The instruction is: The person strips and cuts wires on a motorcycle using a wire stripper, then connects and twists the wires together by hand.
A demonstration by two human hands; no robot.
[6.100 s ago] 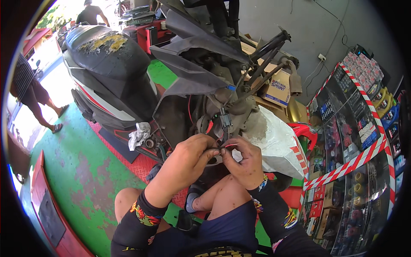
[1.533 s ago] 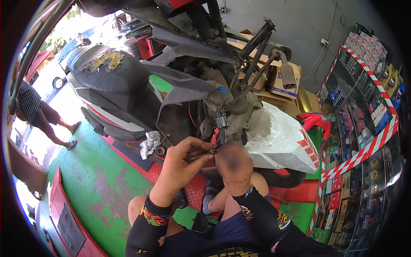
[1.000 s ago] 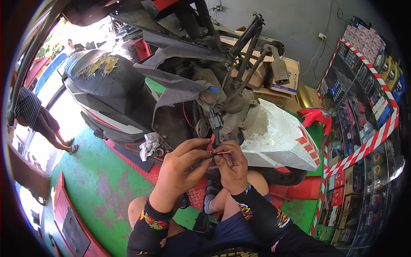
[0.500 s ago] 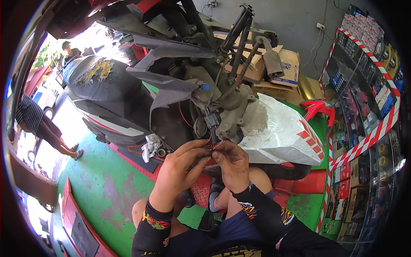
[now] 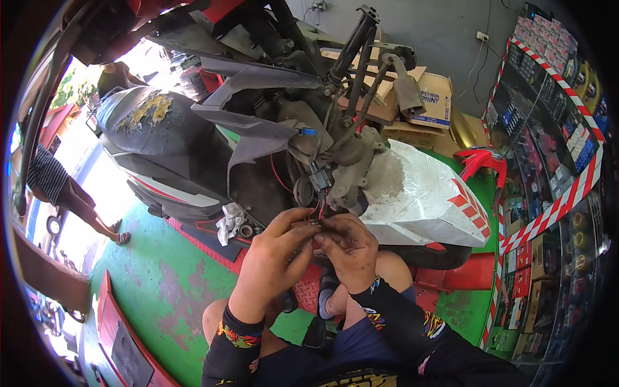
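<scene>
My left hand [image 5: 274, 258] and my right hand [image 5: 351, 248] meet at the front of a partly stripped scooter, fingertips pinched together. Between them are the ends of thin wires [image 5: 321, 205], red and dark, which hang from a black connector block [image 5: 318, 178] just above. My fingers hide the wire ends, so I cannot make out what joins them. The scooter's dark side panel [image 5: 258, 138] and bare front frame lie beyond my hands. To the right is its dusty white front fender [image 5: 419, 193] with red stripes.
A crumpled white rag [image 5: 229, 222] lies left of my hands. Cardboard boxes [image 5: 432, 97] are stacked by the grey wall. On the right stands a glass display case [image 5: 541, 142] edged with striped tape. A bystander [image 5: 64, 187] in striped clothing stands at left; another person [image 5: 113, 77] is behind the seat.
My fingers have shifted slightly around the wires, and more red wire shows above them. The person behind the seat has changed posture. The scooter stays in place.
</scene>
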